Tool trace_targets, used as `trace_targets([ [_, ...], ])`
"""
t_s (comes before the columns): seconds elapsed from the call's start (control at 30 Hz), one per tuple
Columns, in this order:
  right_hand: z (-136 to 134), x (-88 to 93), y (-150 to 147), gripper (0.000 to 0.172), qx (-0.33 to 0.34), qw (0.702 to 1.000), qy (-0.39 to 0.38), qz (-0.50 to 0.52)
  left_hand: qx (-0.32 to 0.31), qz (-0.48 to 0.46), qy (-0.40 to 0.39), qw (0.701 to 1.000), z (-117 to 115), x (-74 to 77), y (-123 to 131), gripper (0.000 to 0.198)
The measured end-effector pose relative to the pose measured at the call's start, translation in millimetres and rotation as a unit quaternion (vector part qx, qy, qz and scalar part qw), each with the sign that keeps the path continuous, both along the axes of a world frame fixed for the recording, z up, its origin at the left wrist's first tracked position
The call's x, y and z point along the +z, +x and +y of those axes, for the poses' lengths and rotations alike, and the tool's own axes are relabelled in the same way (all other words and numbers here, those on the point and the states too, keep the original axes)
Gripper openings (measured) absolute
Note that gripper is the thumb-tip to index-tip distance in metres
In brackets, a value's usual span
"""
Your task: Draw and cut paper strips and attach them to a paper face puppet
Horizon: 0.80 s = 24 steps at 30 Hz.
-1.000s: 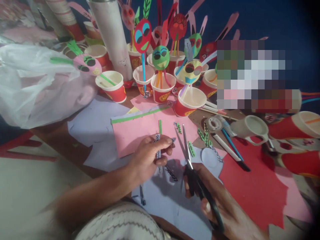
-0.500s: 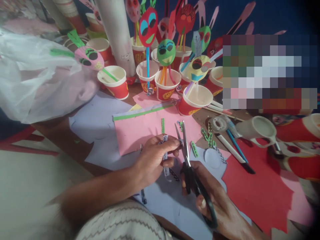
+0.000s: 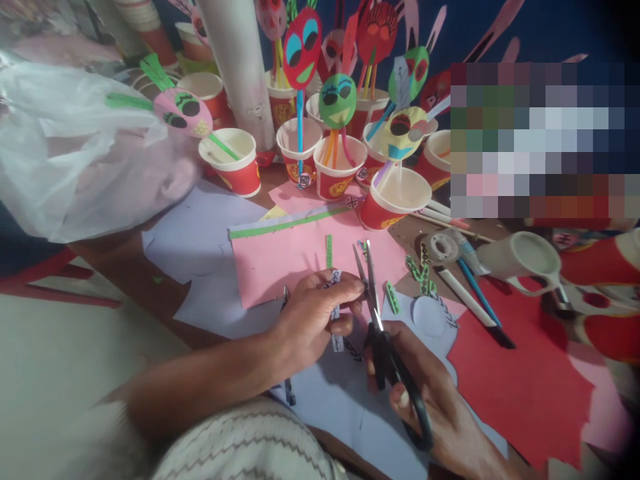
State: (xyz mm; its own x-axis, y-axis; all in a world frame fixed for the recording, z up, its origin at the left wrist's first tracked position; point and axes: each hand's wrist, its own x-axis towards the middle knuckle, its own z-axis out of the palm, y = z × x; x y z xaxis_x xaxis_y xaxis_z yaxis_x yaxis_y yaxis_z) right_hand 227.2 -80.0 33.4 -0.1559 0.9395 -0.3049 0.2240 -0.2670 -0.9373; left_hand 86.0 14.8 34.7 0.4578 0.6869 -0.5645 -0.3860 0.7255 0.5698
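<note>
Here's the worktop [image 3: 135, 288], blue sheet [image 3: 330, 400] spread near the body, pink sheet [image 3: 280, 260] beyond. The right hand [image 3: 435, 400] has its grip round the scissors [image 3: 384, 347], blades slightly parted and pointing forward. The left hand [image 3: 313, 317] pinches closed, a patterned strip [image 3: 337, 341] among its fingers — long axis running roughly forward too — and a tiny dark scrap [image 3: 365, 285] at its fingertips, right beside the blades; whether between them, can't tell.
</note>
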Motion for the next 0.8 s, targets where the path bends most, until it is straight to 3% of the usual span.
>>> trace_targets([
  [0.17,-3.4,-3.9,-2.6,0.045,-0.026,0.999,-0.015,0.038,0.002,-0.003,-0.005,1.000,-0.6,0.2,-0.6,0.011],
  [0.8,-7.7,-10.8,-7.3,0.048,-0.084,0.991,-0.043,0.091,-0.007,-0.010,0.008,1.000,0.0,-0.2,-1.1,0.012],
])
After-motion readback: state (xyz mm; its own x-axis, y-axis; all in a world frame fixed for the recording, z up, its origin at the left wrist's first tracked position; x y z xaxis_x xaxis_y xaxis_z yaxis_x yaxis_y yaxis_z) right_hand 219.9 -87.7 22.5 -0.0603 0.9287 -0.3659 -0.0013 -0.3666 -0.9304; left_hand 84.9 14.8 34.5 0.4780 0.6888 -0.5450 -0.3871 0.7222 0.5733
